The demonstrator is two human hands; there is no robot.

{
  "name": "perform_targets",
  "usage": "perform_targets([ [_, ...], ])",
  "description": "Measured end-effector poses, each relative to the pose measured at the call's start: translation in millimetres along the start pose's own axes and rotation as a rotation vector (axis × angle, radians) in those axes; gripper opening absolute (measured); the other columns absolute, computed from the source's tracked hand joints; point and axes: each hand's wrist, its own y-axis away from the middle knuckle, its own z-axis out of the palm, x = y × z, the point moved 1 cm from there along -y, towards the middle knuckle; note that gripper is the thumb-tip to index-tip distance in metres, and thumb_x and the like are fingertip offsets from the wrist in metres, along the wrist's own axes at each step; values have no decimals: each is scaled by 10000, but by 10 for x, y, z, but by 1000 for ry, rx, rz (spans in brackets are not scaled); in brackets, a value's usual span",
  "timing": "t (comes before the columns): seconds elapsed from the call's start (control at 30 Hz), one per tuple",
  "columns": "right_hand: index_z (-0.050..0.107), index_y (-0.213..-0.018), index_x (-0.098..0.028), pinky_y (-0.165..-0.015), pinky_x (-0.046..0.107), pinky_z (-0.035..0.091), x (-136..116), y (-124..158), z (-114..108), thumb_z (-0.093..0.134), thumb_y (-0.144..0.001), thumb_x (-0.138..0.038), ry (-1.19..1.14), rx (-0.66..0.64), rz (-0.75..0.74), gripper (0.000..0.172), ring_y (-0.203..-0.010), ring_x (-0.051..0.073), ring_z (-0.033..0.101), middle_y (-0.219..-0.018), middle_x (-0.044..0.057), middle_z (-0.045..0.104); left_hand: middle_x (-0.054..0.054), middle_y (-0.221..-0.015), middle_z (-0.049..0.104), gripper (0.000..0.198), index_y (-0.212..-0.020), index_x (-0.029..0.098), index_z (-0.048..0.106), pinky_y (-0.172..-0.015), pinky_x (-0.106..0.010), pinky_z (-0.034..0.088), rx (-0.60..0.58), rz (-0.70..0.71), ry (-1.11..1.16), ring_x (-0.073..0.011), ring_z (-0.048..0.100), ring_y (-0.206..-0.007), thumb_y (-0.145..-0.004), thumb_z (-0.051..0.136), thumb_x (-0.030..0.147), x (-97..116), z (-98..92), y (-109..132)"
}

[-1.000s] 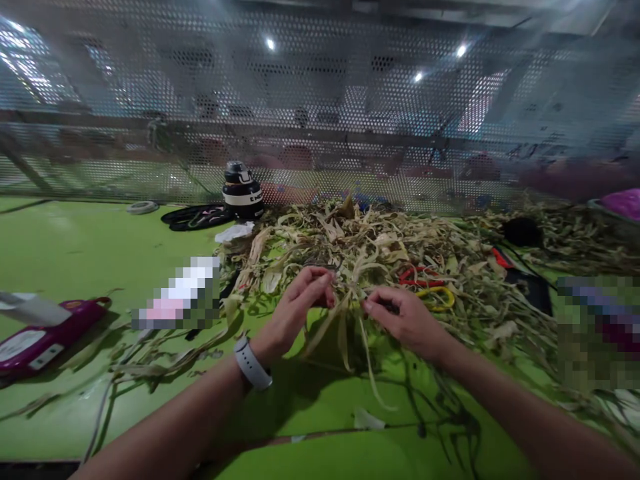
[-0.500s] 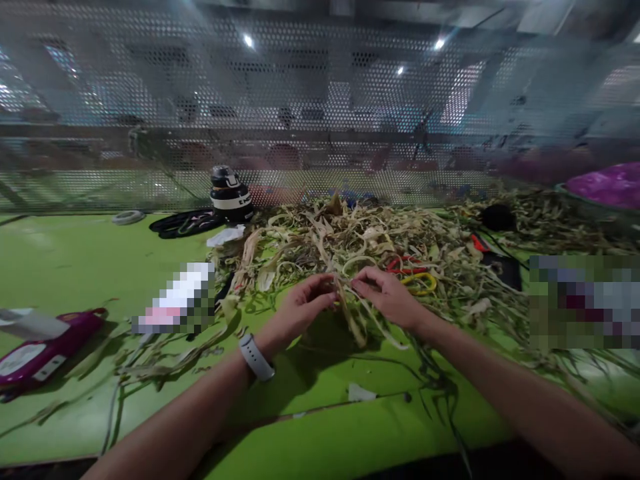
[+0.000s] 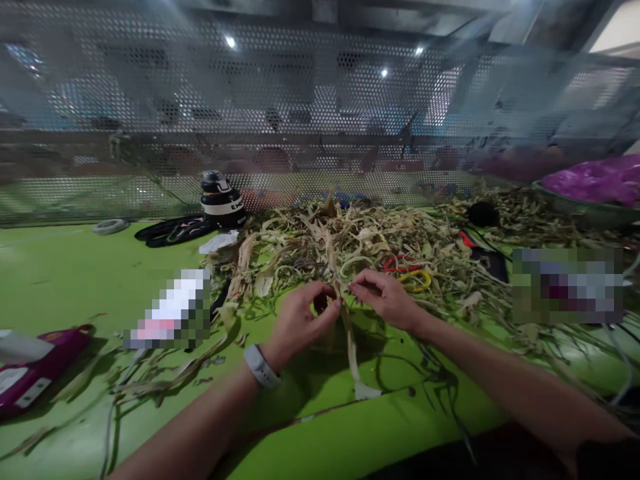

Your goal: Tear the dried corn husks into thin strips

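Between finger and thumb, my left hand (image 3: pixel 303 320) pinches a long, dry, pale plant strip (image 3: pixel 351 340) that hangs down toward the table's front edge. A white band is on that wrist. Just right of the strip, the fingertips of my right hand (image 3: pixel 383 298) are pressed together; what they hold is too small to tell. Beyond both hands lies a heap of dried plant strips (image 3: pixel 370 233). Close behind my right hand, a red loop (image 3: pixel 397 263) and a yellow loop (image 3: pixel 417 281), like scissor handles, lie in the heap.
On the green table (image 3: pixel 55 267) stand a black bottle (image 3: pixel 223 203) and a purple box (image 3: pixel 45 370). A black coil (image 3: pixel 173 230) lies beside the bottle. Rear right is a basin (image 3: pixel 590 207) with purple plastic (image 3: pixel 595 179). A perforated screen (image 3: pixel 300 133) closes the back.
The strip at my left hand now hangs longer and straighter. The curved green strip below my right hand no longer shows there. The view has shifted slightly right.
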Motion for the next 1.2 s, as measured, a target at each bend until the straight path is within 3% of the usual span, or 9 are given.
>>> perform_targets([
  [0.2,597,-810,-144,-631,217,391,-33,-30,9,501,-858,-256,87,-93,-93,155,-675,111,508,-718,4,573,25,-611,502,208,-730,165,579,-504,-214,312,-28,-217,235,-115,431,-562,-798,493,341,-72,34,-21],
  [0.37,610,-796,-149,-641,236,403,-28,-44,-8,522,-848,-274,190,-48,-117,162,-677,126,527,-716,17,589,36,-591,459,254,-660,166,529,-508,-201,305,1,-218,386,-97,397,-552,-813,491,365,-115,54,-43],
  [0.53,603,-778,-153,-677,250,415,-78,-95,-121,535,-840,-284,235,89,-110,159,-719,142,554,-753,32,609,36,-605,511,185,-798,171,520,-508,-204,333,-70,-278,583,-90,428,-516,-808,483,352,-73,46,-98],
  [0.67,610,-771,-159,-668,235,413,-150,-140,-184,532,-842,-272,250,53,-133,155,-710,133,560,-754,22,624,47,-569,485,98,-776,164,527,-517,-204,330,-105,-313,649,-89,421,-508,-743,528,256,-35,-3,-172],
  [0.77,629,-789,-156,-664,236,408,-188,-183,-212,541,-840,-258,301,-12,-206,144,-714,136,557,-757,28,624,62,-530,420,143,-708,164,528,-468,-202,272,-129,-366,635,-82,356,-463,-740,538,303,-35,-33,-229],
  [0.87,645,-795,-153,-649,233,401,-216,-245,-232,547,-840,-253,349,-77,-312,147,-700,133,546,-741,32,614,61,-509,415,265,-645,165,515,-460,-207,257,-102,-371,613,-83,351,-455,-742,555,408,-45,-39,-299],
  [1.0,660,-788,-148,-648,243,390,-276,-315,-244,562,-831,-250,433,-87,-416,149,-705,145,537,-726,47,613,55,-461,436,324,-555,156,497,-446,-208,230,-104,-364,595,-74,337,-432,-679,637,421,-41,-12,-414],
  [1.1,648,-798,-149,-635,239,383,-320,-328,-250,545,-838,-251,419,-64,-392,151,-686,138,528,-727,40,613,70,-455,404,326,-549,157,485,-443,-202,212,-41,-323,619,-63,304,-430,-681,637,413,-17,0,-496],
  [1.2,635,-797,-151,-598,224,377,-312,-345,-274,517,-843,-260,309,-7,-275,167,-632,118,516,-699,17,609,65,-507,441,299,-595,160,491,-486,-190,272,63,-268,657,-66,355,-482,-706,624,404,0,-5,-557],
])
